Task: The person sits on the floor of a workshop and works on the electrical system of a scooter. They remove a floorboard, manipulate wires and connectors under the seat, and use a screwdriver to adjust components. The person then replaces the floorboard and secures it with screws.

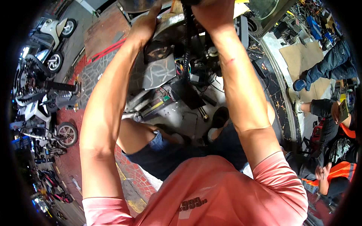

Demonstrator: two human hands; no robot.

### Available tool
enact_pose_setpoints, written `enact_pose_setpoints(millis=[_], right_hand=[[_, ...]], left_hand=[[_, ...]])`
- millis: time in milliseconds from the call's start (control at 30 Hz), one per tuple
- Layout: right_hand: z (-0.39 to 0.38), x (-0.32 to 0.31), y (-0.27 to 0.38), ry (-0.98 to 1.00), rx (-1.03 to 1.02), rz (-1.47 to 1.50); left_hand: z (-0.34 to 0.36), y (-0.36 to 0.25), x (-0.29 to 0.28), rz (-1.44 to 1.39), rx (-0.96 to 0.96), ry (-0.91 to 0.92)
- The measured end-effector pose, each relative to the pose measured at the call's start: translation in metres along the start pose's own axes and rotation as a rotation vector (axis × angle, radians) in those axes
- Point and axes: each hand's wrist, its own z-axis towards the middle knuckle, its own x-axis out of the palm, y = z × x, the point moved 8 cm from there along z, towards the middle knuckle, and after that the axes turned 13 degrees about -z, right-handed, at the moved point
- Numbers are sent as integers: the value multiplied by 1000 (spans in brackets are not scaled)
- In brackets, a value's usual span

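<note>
Both my arms reach forward over a partly stripped motor vehicle with bare wiring and dark and grey panels. My left hand (144, 27) is at the upper edge, beside a pale curved part (169, 23); its fingertips are cut off or too unclear to read. My right hand (217, 16) is right of it, close to a dark piece at the top, with its fingers hidden. Between the hands a black ribbed cable sleeve (186, 41) hangs down toward the wiring. Below lie a grey panel with pale lines (160, 72) and a dark flat piece (187, 96), above my knees.
Parked scooters and motorbikes (37, 109) line the left side. A red-brown board (105, 32) lies at the upper left. Tools and parts (301, 28) crowd the upper right, near flattened cardboard (301, 62). Other people sit at the right, one in an orange vest (339, 173).
</note>
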Motion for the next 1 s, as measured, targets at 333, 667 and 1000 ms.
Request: enact_pose_setpoints(millis=[333, 667, 1000], right_hand=[[60, 8, 59, 461, 299, 574], [74, 21, 154, 355, -35, 78], [48, 49, 198, 139, -68, 69]], left_hand=[[-12, 29, -17, -462, 56, -16], [-34, 86, -23, -997, -10, -281], [-72, 116, -62, 120, 89, -238]])
